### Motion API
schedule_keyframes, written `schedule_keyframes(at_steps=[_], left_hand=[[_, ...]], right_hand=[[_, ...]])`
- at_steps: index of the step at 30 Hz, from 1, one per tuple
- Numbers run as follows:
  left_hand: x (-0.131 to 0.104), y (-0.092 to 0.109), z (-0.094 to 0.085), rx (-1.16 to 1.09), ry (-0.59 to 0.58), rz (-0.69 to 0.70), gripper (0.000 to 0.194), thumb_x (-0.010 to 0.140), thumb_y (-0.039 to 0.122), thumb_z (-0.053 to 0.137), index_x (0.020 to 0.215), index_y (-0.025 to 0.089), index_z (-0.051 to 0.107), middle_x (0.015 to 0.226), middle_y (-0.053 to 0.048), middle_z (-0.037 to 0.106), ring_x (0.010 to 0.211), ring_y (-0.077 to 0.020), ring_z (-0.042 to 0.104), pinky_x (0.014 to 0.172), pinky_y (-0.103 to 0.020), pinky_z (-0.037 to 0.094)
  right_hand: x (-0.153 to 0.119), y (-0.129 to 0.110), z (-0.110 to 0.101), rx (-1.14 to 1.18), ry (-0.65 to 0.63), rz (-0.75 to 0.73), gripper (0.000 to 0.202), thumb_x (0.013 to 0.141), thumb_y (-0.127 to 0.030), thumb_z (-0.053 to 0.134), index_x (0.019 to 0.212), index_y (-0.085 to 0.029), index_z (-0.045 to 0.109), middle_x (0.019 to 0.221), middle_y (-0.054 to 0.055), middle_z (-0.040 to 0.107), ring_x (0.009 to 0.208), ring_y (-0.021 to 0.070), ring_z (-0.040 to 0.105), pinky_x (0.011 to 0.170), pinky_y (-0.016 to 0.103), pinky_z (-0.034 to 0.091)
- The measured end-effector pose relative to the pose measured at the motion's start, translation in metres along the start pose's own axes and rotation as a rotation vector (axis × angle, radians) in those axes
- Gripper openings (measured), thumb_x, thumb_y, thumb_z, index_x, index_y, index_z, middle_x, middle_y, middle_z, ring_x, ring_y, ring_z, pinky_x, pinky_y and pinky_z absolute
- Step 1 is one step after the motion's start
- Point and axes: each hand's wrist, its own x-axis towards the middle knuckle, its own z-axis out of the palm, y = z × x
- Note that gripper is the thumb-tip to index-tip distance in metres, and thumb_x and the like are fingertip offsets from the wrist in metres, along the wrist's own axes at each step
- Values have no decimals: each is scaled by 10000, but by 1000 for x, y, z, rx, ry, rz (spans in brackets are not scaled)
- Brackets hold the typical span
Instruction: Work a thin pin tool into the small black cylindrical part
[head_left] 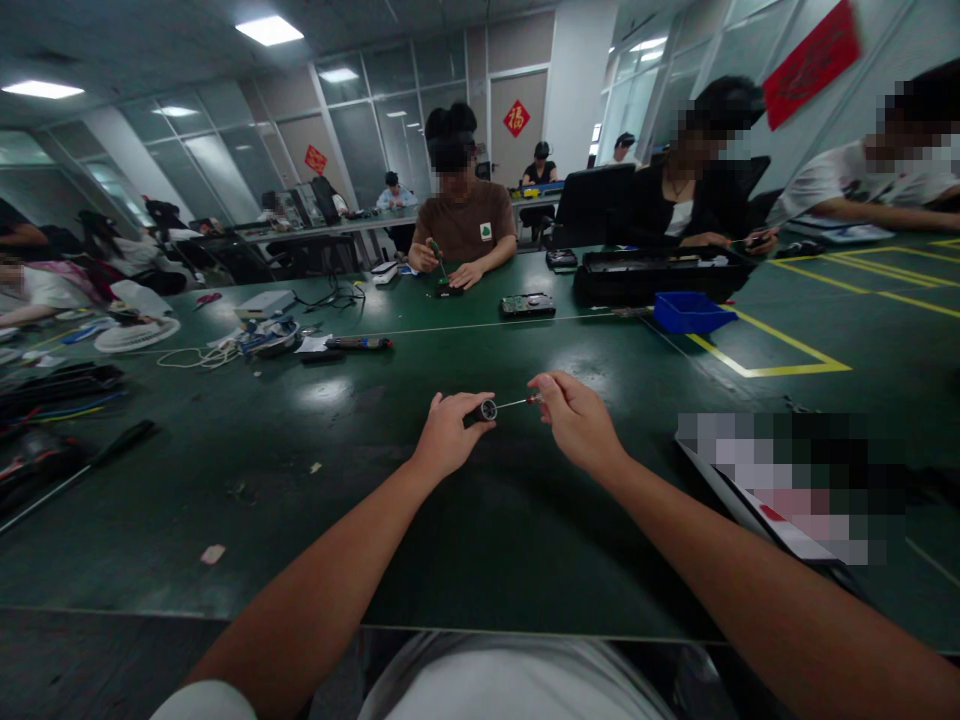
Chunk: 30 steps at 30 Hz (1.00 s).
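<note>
Bench [337, 560]: dark green, slick-looking, reflecting the lights. Anything small and dark dropped here could roll or be hard to spot, mainly because of low contrast and glare.

Right forearm [697, 530] lies close to the flat item [806, 538] at near right. A wide elbow swing could nudge it.

Left grip [448, 438] pinches the round part [477, 411] between thumb and fingertips, mid-bench, in front of the person's body. Right grip [577, 418] pinches the driver [533, 399] at its red handle, just right of the part, thumb and fingers closed on it.

Round part: its open face points toward the camera and a little right. It looks held by fingers alone, so it could twist in the left grip under torque. Cause: curved wall, short hold, no visible clamp.

Driver: thin shaft, nearly level, coming in from the right. It appears to reach the face; seating is too small to tell. If the angle is off or the push light, the tip could cam out and chew the recess. Pushed hard, it could skate toward the left thumb, which sits right beside the face.

Smallest worry: any loose screw or bit inside could fall out. Can't tell if there is one.
</note>
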Motion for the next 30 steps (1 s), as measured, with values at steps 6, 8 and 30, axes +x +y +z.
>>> schedule_keyframes(at_steps=[6,8,30], left_hand=[[0,3,0,8,17,-8,419,868,268,696,1280,305,630,1292,-47,673,1233,-253,580,1179,-611,198],[0,3,-1,2,35,-11,417,866,262,699,1276,293,630,1287,-47,676,1224,-246,586,1179,-592,220],[2,3,-5,36,87,5,408,875,271,694,1277,302,633,1281,-46,676,1218,-238,585,1162,-575,251]], right_hand=[[3,6,8,205,102,37,179,897,-383,542,985,-229,567,779,12,644,696,179,609,659,331,476],[4,7,10,309,112,63,186,878,-412,581,889,-226,579,777,21,650,713,179,616,697,342,497],[0,-4,2,48,78,-23,240,965,-428,456,897,-223,560,734,30,659,693,192,619,665,339,460]])
